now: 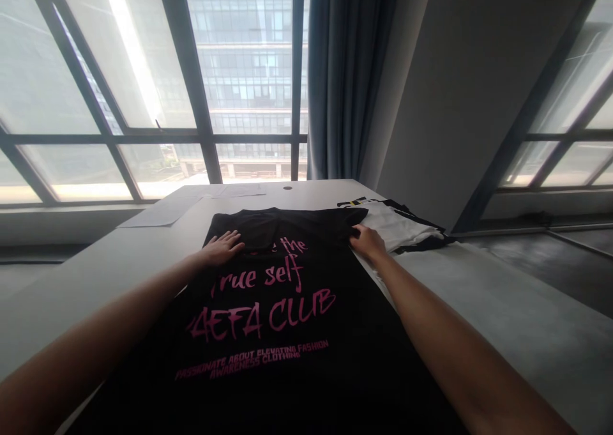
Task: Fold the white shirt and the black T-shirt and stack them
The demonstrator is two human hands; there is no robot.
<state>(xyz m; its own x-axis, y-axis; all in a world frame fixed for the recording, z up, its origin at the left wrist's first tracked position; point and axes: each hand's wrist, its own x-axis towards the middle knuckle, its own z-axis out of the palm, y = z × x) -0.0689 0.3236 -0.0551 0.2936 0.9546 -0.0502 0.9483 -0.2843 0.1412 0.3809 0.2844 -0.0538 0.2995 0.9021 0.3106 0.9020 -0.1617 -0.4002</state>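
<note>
A black T-shirt (306, 384) with pink lettering lies spread over the white table, its collar end away from me. My left hand (224, 246) rests flat on the upper left part of the shirt, fingers stretched out. At the upper right side, near the sleeve, my right hand (368, 242) has its fingers closed on the shirt's edge. Part of the top line of print is covered by a fold of black cloth near the collar. The shirt's lower end runs out of view toward me.
A pile of white and black garments (402, 224) lies at the table's right edge. Sheets of paper (160, 211) are on the left side of the white table (325, 192). Beyond stand windows (249, 71), a blue curtain (345, 77) and a grey pillar (445, 90).
</note>
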